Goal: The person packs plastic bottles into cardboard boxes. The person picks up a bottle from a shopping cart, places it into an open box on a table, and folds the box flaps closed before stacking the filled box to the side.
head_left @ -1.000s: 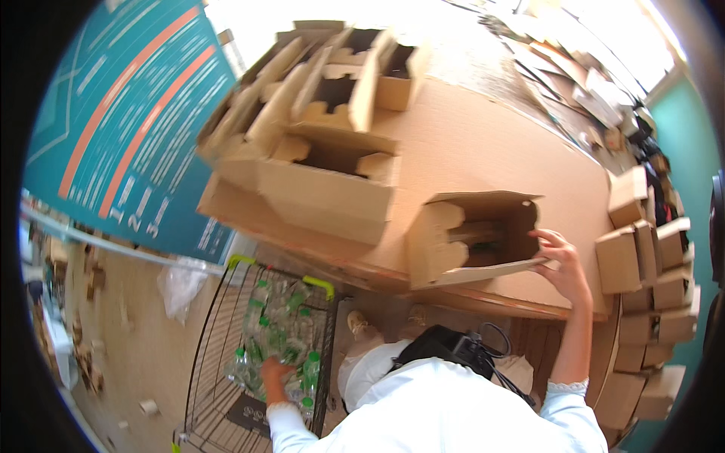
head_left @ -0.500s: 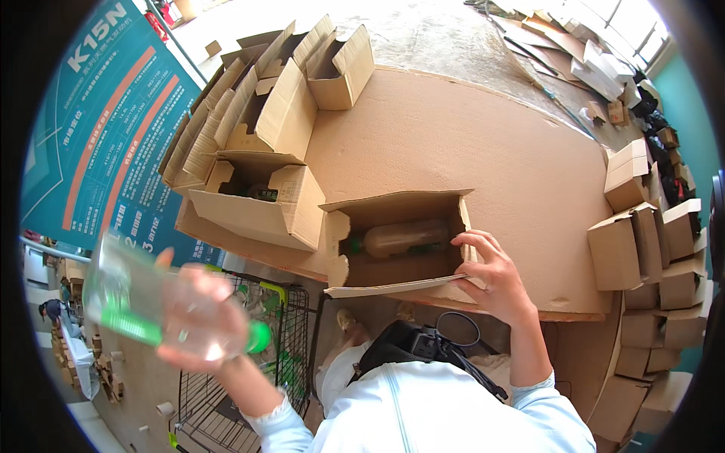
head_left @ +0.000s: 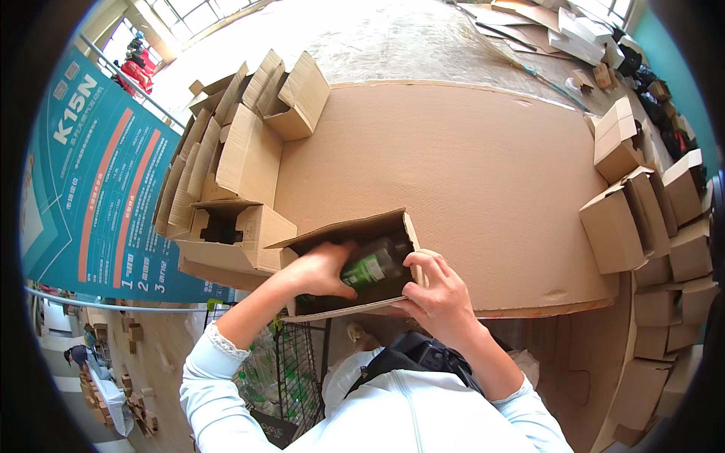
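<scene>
Close to me, at the table's near edge, an open cardboard box (head_left: 355,309) lies slightly turned. My left hand (head_left: 326,269) reaches into it, fingers curled round a clear plastic bottle (head_left: 370,270) with a green label. The bottle lies on its side; its cap end is hidden by the hand. At the box's right end, my right hand (head_left: 442,291) pinches the cardboard wall between thumb and fingers. The bottle seen inside the box half a second ago cannot be made out under the hand and the upper bottle.
Several open boxes (head_left: 245,155) stand in rows at the left of the cardboard-covered table (head_left: 453,166). Below the left arm is a wire cart (head_left: 302,370) with clear bottles. More boxes (head_left: 613,230) are stacked at the right. A blue banner (head_left: 98,196) stands at the left.
My left hand has brought the bottle from beside the table over the cart into the box. The box has tilted and shifted a little left with my right hand still on it.
</scene>
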Tool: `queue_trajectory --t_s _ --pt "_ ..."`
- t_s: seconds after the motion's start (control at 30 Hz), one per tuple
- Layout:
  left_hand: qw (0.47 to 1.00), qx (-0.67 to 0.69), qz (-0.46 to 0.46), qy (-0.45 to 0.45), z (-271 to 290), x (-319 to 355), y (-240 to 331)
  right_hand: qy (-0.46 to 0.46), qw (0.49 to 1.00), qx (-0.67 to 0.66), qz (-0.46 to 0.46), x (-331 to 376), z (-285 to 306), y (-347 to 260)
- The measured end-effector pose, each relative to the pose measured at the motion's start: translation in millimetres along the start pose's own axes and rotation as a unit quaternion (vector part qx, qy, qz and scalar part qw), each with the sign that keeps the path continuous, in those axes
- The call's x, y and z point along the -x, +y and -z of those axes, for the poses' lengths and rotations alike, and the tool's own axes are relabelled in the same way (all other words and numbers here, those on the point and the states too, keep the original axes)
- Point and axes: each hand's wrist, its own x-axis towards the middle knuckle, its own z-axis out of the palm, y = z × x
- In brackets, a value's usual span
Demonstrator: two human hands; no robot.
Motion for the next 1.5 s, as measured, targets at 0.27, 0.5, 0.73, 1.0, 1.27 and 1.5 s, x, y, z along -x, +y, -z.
queue_trajectory --t_s 0.27,0.5,0.73,1.0,1.27,1.5 --pt "0.945 -0.167 0.027 -0.281 -49.5 -60.5 -5.7 -0.013 1.0 -0.003 -0.002 -1.8 4.9 0.2" --pt "0.982 -0.084 0.038 -0.167 0.4 -21.5 18.6 -0.031 0.999 0.006 0.011 -7.0 1.7 2.5" --pt "0.953 0.165 -0.101 0.234 32.6 102.8 9.8 -0.039 0.999 -0.018 0.005 -8.5 3.8 8.7" --pt "0.862 0.332 -0.028 0.382 -41.9 158.1 -27.3 -0.026 0.999 -0.043 0.019 -1.3 -0.6 14.2" --pt "0.897 0.195 -0.019 0.397 -59.2 152.3 -20.7 0.025 0.993 -0.098 -0.064 10.2 10.8 5.7" --pt "0.913 0.168 -0.035 0.37 -70.3 128.4 -13.0 0.01 0.991 -0.126 -0.05 15.2 -3.7 16.2"
